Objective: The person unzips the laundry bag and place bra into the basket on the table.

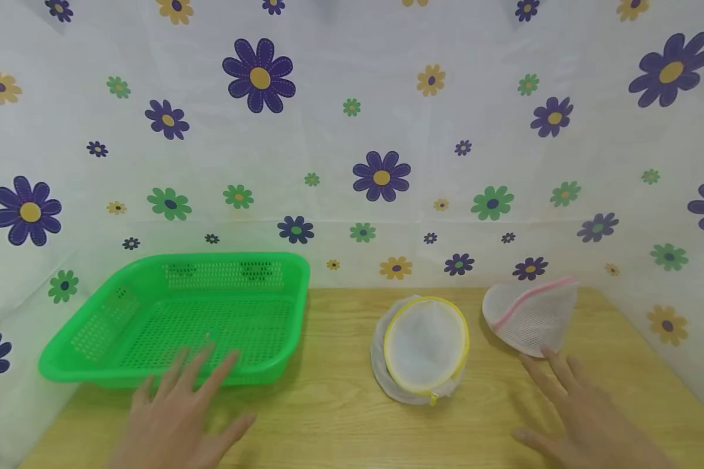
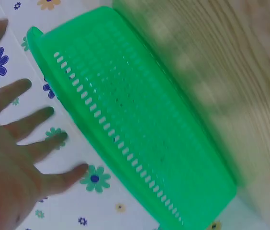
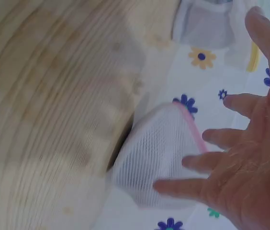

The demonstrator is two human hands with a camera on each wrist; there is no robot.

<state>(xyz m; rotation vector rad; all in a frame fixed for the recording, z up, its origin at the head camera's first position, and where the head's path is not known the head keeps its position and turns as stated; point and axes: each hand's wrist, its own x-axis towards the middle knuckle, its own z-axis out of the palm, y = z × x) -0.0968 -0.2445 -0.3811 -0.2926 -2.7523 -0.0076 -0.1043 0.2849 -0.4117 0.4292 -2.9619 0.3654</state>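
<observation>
A green plastic basket (image 1: pixel 211 374) with perforated walls stands at the left of the wooden table. My left hand (image 1: pixel 173 417) hovers at its near rim, fingers spread and holding nothing; the left wrist view also shows the hand (image 2: pixel 15 158) apart from the basket (image 2: pixel 140 120). Right of the middle lies a round white mesh bag (image 1: pixel 427 345) with a yellow zipper rim. Farther right sits a white cone-shaped mesh bag (image 1: pixel 534 319) with a pink band. My right hand (image 1: pixel 592 417) is spread just in front of this pink-banded bag (image 3: pixel 159 158); whether the fingertips touch it I cannot tell.
The wooden tabletop (image 1: pixel 328 417) runs beneath everything. A white sheet with printed flowers (image 1: pixel 352 130) hangs behind the table and along both sides, close to the basket's back and left edges.
</observation>
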